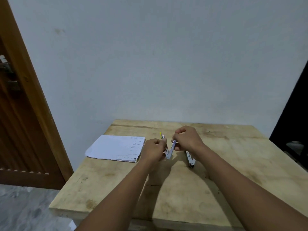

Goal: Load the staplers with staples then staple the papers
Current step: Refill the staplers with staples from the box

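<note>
Pale blue-grey wall, a brown wooden door (25, 114) at left, and a bare wooden worktop (183, 189) form the setting. Near the worktop's middle, held just above the wood, a small metal stapler (169, 151) is swung open into a V, hinge downward. The left hand (154, 150) is closed in a pinch around one arm of the V; the right hand (187, 139) is closed in a pinch on the upper end of the other arm. Both forearms reach forward from the near edge, wrists level, knuckles up, fingers curled inward toward each other.

Step in hand, judged from the opened stapler: loading. Whether a strip of staples already lies in the channel cannot be told; the parts are too small. A small yellow-tipped object (161, 135) shows just beyond the left hand; its nature is unclear.

A second stapler (190, 158) lies open and flat on the worktop just right of the held one, partly under the right wrist. A stack of papers (116, 148) with faint writing lies flat to the left of the hands, near but apart from them, not yet visibly stapled.

The next move probably calls for seating a staple strip squarely in the magazine, then folding the V shut without pinching a finger.
</note>
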A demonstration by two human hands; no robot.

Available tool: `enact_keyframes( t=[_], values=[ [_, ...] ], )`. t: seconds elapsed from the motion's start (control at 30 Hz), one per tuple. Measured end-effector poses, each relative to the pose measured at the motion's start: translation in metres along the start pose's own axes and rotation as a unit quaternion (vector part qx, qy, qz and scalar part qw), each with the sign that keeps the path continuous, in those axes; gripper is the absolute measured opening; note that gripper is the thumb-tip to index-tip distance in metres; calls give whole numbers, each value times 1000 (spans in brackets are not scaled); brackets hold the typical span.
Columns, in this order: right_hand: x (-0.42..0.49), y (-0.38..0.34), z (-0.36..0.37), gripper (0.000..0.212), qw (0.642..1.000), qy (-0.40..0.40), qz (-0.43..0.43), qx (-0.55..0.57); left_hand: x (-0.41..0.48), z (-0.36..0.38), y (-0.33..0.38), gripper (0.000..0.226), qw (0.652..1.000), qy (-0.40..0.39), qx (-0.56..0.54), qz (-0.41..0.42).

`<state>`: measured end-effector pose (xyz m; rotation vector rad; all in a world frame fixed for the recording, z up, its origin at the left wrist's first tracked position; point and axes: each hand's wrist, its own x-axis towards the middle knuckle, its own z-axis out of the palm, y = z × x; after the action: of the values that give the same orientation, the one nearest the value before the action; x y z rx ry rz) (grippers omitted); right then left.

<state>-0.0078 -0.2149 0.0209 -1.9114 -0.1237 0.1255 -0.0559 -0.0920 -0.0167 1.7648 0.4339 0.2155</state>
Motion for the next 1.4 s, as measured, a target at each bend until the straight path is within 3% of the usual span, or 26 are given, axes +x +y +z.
enact_keyframes(
  t=[0.07, 0.13, 0.23, 0.33, 0.43, 0.53, 0.67, 0.77, 0.97, 1.17, 1.4],
  values=[
    [-3, -2, -6, 8, 999, 27, -7, 25, 0, -3, 9, 34, 999, 14, -25, -13],
    [-4, -2, -16, 12, 997, 51, -1, 59, 0, -7, 16, 28, 990, 36, -125, -51],
    [-4, -3, -30, 13, 986, 62, 29, 151, -10, -16, 29, 17, 926, 23, -361, -106],
    [-21, -5, -39, 3, 989, -24, 35, 139, -19, -24, 35, 17, 883, 3, -458, -106],
    [-36, 2, -40, 15, 994, -99, -43, 31, -22, -28, 35, 16, 890, -9, -445, -97],
    [-36, 5, -40, 19, 983, -78, -136, -96, -21, -33, 35, 18, 911, -33, -401, -95],
    [-36, 5, -37, 26, 950, -57, -197, -235, -18, -36, 37, 23, 939, -32, -334, -78],
    [-41, 2, -35, 34, 925, -63, -215, -306, -17, -37, 38, 38, 947, -34, -310, -74],
    [-49, 1, -30, 74, 866, -99, -294, -392, -19, -37, 40, 40, 951, -54, -292, -82],
    [-52, -4, -28, 107, 861, -129, -292, -396, -23, -34, 44, 44, 959, -86, -253, -92],
    [-57, -12, -30, 109, 854, -154, -278, -413, -28, -30, 49, 39, 968, -98, -217, -81]
  ],
)
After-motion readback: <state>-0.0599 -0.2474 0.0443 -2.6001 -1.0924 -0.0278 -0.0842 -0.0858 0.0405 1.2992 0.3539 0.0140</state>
